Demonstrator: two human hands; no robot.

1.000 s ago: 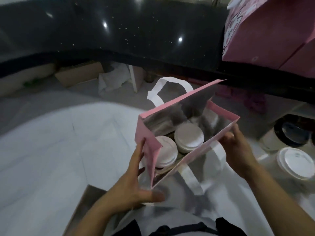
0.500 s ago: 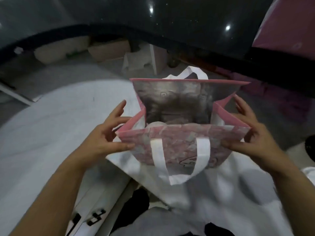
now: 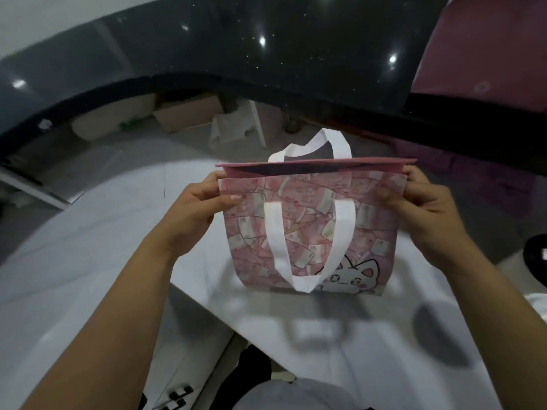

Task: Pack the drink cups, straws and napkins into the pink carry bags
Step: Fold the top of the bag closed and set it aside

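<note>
My left hand (image 3: 195,208) and right hand (image 3: 426,208) pinch the top corners of the pink bag (image 3: 310,232), mid-frame on the white table (image 3: 88,261); its mouth, gaping over the cups a second ago, is now drawn nearly flat, so it's probably packed.

Left hand (image 3: 194,208), right hand (image 3: 427,210): apart, both in pinch grips.

- The pink carry bag (image 3: 310,226) is pictured covered in a print of overlapping banknotes in pink, cream and pale green.
- A white cartoon cat (image 3: 352,276), outlined in black with pink ears and cheeks, is printed at its lower right corner.
- The front handle (image 3: 273,232) and rear handle (image 3: 340,146) are plain white.
- The table (image 3: 88,247) is white.
- The counter (image 3: 296,54) is glossy black, flecked with sparkles.
</note>
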